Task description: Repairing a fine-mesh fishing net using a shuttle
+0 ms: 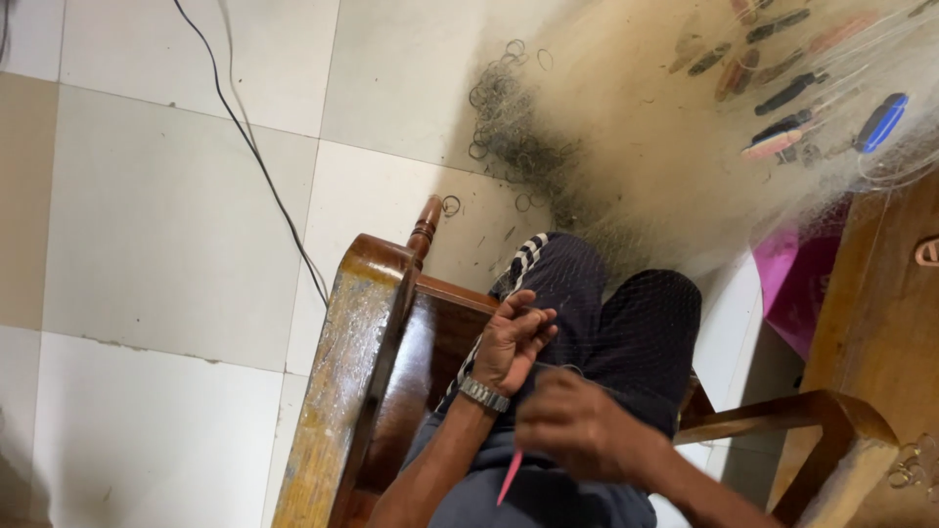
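Nearest item: right hand (577, 422), low in the view, blurred, fingers curled shut around a thin pink needle-like tool (510, 477) whose tip points down over my lap. How tightly I grip it I cannot tell through the blur.

Next: left hand (515, 337), just above the right, a metal wristwatch (484, 394) on the wrist. Fingers are closed to a pinch on a strand of fine fishing net (626, 176) at my knee; thumb and fingertips meet around the mesh.

Beneath both hands: my legs in dark trousers (626, 328) with white side stripes, the net draped over the knees.

Carrying me: wooden chair (362, 372), its worn, glossy armrest along the left edge of my lap, a second arm (792, 416) at the right edge.

Beyond the knees: the net spreads in a pale heap across the tiled floor (166, 225) toward the upper right corner, with a dark cluster of small rings (504, 117) at its near-left edge.

Far right: several floats or handles, one blue (881, 121), others dark and reddish, tangled within the net.

Right edge: wooden furniture (880, 313), pink object (792, 274) beside it.

Far left: black cable (259, 156) running over the floor tiles.
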